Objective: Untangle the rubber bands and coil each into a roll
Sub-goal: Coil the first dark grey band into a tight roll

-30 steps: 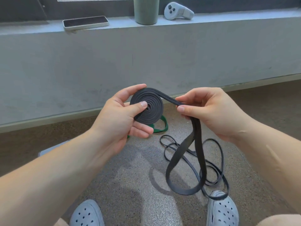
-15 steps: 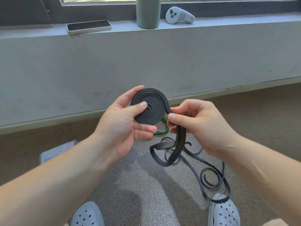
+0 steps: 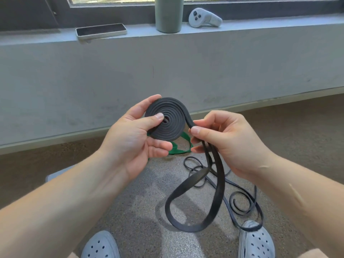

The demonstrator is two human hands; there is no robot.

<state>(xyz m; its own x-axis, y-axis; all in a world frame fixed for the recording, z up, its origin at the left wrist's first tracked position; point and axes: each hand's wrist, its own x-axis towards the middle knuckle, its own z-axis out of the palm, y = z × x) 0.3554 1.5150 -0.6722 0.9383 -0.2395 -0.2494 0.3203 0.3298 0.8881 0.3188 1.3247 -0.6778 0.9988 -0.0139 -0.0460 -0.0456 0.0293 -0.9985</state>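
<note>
We see the black rubber band [image 3: 220, 183] partly wound into a flat roll [image 3: 168, 125], which is held in the air between the two hands. The left hand [image 3: 130, 142] grasps the roll: its thumb presses on the centre of the spiral and its fingers support it from behind. Just to the right of it, the right hand [image 3: 229, 142] pinches the band between thumb and forefinger, at the place where the band leaves the roll. Below the right hand the unwound part hangs as a long loop. Its lowest bend is near the floor [image 3: 130, 211], but we cannot tell if it touches.

Behind the left hand's fingertips a green band [image 3: 179, 148] lies on the floor. Under the right hand, thin black bands [image 3: 243, 203] lie in loose curls, and one curve goes over the tip of the right shoe [image 3: 255, 243]. The left shoe [image 3: 101, 246] is below the left forearm. Far above both hands, on the sill [image 3: 37, 39], are a phone [image 3: 101, 31], a tumbler [image 3: 169, 15] and a controller [image 3: 203, 19].
</note>
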